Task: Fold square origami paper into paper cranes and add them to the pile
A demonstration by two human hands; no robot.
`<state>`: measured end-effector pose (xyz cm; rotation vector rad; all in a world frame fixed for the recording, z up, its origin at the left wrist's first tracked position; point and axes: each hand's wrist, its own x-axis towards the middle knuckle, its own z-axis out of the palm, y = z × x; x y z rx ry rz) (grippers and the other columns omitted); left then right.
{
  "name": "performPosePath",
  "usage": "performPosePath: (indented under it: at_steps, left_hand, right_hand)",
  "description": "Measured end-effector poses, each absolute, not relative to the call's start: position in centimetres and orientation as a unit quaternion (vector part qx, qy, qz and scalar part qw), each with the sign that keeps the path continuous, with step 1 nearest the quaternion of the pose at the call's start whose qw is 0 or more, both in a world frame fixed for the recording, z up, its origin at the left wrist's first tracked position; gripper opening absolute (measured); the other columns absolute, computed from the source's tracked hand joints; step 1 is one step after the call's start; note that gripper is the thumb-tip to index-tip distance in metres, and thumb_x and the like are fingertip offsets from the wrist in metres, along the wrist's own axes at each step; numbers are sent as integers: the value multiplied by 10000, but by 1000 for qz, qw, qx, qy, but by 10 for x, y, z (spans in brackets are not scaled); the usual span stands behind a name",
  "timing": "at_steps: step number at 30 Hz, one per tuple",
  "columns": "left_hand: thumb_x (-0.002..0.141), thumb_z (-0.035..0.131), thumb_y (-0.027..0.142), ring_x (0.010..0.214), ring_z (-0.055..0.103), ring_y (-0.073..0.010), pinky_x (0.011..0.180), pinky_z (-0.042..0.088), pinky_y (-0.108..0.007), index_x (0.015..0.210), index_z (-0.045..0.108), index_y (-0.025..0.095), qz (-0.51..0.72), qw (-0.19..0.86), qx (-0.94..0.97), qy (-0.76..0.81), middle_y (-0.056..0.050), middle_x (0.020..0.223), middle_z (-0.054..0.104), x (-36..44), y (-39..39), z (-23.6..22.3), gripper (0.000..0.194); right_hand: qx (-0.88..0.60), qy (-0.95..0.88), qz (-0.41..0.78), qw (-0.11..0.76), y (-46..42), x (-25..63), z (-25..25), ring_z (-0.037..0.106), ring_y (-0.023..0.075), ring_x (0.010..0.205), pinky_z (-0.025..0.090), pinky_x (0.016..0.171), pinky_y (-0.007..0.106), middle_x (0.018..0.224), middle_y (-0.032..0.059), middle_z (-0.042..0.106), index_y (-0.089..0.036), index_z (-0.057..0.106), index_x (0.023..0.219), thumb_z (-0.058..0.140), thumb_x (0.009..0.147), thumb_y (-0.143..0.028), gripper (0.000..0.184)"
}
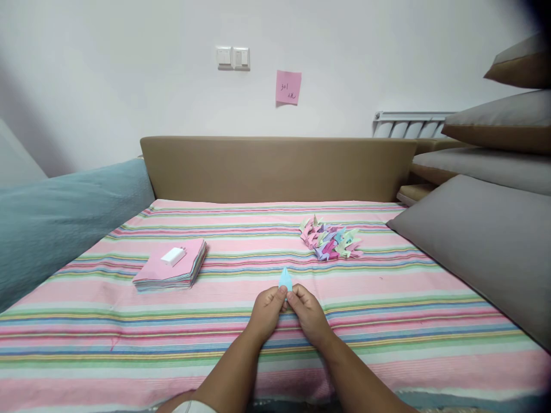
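Observation:
Between my two hands is a small light-blue folded paper, its pointed tip facing away from me. My left hand pinches its lower left side with the thumb on top. From the other side my right hand pinches the lower right, so both thumbs almost meet. The bottom of the paper is hidden behind the fingers. Beyond my right hand lies a pile of folded paper cranes in pink, purple, green and blue.
A stack of coloured paper squares lies at left with a white charger plug on it. The striped cloth covers the surface. Grey cushions line the right, a blue-green cushion the left, a brown backrest the far side.

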<state>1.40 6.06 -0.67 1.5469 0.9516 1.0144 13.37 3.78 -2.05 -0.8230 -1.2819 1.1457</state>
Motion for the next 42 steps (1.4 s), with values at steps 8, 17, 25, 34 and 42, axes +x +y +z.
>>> performPosePath:
  at_steps: [8, 17, 25, 34, 42]
  left_hand:
    - [802, 393, 603, 541, 375, -111, 556, 316, -245, 549, 448, 165, 430, 513, 635, 385, 22, 529, 412, 14, 61, -11, 509]
    - [788, 399, 623, 542, 381, -116, 558, 324, -244, 546, 445, 169, 426, 510, 637, 391, 22, 528, 414, 14, 60, -8, 516]
    - [811, 383, 590, 542, 370, -115, 554, 314, -240, 548, 436, 173, 416, 498, 652, 392, 25, 529, 399, 12, 62, -10, 496]
    - [793, 423, 589, 526, 344, -103, 536, 296, -234, 521, 413, 173, 425, 515, 639, 383, 33, 512, 368, 13, 62, -9, 497]
    - [789, 431, 580, 526, 352, -107, 544, 297, -237, 510, 423, 171, 425, 517, 636, 385, 30, 504, 378, 13, 61, -8, 496]
  right_hand:
    - [-335, -536, 506, 587, 39, 133, -21, 494, 138, 641, 406, 661, 278, 640, -15, 534, -195, 498, 683, 536, 819, -476, 315]
    - [-346, -537, 504, 581, 41, 133, -23, 498, 142, 642, 414, 659, 278, 640, -10, 532, -200, 486, 678, 531, 816, -491, 325]
    - [-344, -539, 503, 582, 41, 133, -24, 500, 143, 653, 416, 665, 277, 649, -7, 536, -201, 493, 678, 529, 818, -489, 322]
    - [-347, -537, 509, 576, 39, 134, -19, 500, 140, 631, 412, 653, 277, 634, -10, 541, -198, 493, 664, 534, 809, -504, 341]
    - [-349, -542, 506, 573, 39, 134, -20, 499, 142, 633, 409, 647, 275, 639, -7, 546, -197, 498, 663, 532, 805, -517, 351]
